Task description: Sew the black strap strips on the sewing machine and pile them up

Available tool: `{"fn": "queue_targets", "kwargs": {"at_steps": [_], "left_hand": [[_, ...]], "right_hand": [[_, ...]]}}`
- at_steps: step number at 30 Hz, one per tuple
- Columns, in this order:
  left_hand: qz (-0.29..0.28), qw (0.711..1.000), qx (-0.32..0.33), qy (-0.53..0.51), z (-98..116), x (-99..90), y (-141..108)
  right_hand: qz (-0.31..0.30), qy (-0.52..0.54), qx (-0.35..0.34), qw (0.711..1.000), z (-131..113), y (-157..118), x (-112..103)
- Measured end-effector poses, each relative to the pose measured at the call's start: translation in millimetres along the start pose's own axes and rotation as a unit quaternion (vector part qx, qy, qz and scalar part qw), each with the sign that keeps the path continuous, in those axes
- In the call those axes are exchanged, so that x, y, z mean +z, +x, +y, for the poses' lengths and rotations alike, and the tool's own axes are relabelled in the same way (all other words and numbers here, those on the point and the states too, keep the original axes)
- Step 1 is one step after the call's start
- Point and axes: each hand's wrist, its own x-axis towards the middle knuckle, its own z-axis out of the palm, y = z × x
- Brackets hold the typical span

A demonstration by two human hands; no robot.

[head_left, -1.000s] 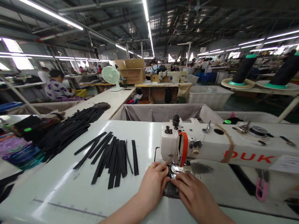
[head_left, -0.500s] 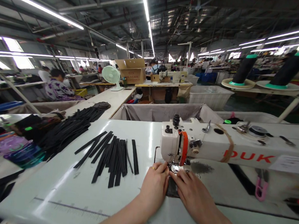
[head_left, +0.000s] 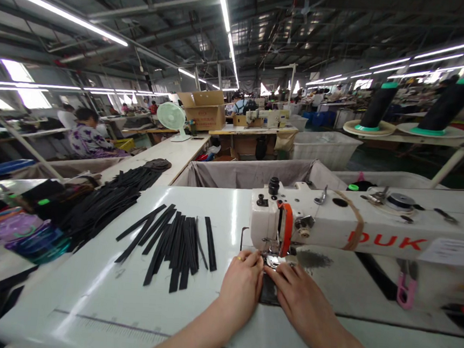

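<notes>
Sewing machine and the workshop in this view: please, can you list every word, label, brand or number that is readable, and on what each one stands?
"DUK" in red letters on the arm of the white sewing machine; a tan strap runs across the arm beside the D.
White paper label on the arm: too blurred to read.
Cardboard carton: marks on its side too small to read.

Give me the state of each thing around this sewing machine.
Left hand, curled beside the presser foot
Right hand, fingers spread, pressing down
Black piece, flat beneath the hands
Black strips, loose in a fanned row
Thread cones, upright on their stand
Cardboard box, flaps open
</notes>
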Motion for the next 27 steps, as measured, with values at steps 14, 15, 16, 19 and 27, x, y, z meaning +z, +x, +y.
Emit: {"fn": "queue_targets", "kwargs": {"at_steps": [14,15,16,19,27], "left_hand": [[-0.026,0.998,0.042,0.032,-0.8,-3.9,3.0],[-0.024,0.998,0.043,0.029,-0.6,-3.9,2.9],[-0.024,0.998,0.044,0.028,-0.5,-3.7,3.1],[-0.024,0.998,0.043,0.027,-0.7,-2.4,5.4],[-0.044,0.996,0.049,0.062,-2.0,-3.3,14.5]], "right_hand": [[0.010,-0.013,0.008,1.000,-3.5,0.3,-1.9],[0.008,-0.014,0.009,1.000,-3.3,0.3,-1.9],[0.007,-0.014,0.010,1.000,-3.1,0.2,-1.8],[0.006,-0.004,0.016,1.000,-2.6,0.2,-1.4],[0.001,0.004,0.018,1.000,-4.0,0.5,-1.9]]}}
